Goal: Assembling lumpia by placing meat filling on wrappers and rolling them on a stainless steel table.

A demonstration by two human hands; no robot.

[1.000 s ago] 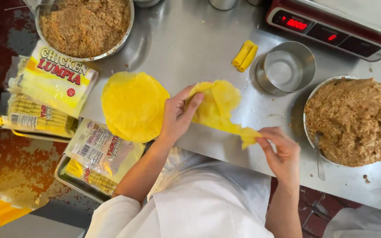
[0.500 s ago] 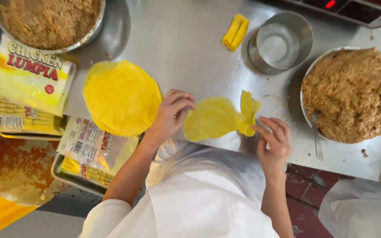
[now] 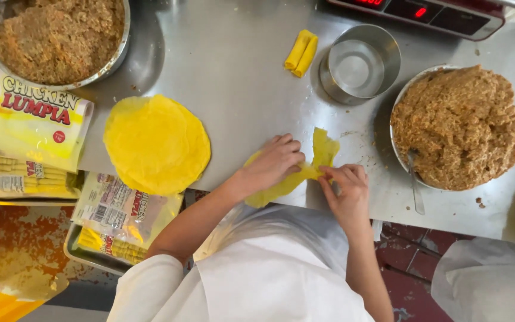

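A thin yellow wrapper lies crumpled on the steel table at its near edge. My left hand presses on its left part. My right hand pinches its middle between thumb and fingers. A stack of round yellow wrappers sits flat to the left of my left hand. A metal bowl of brown minced filling with a spoon in it stands right of my right hand.
Two finished yellow rolls lie at the back beside a small metal bowl of water. A second bowl of filling is at the back left. Printed packs of rolls and a tray sit left. A scale is behind.
The single wrapper has come off the stack and moved right and down onto the table edge. Both hands have come closer together on it.
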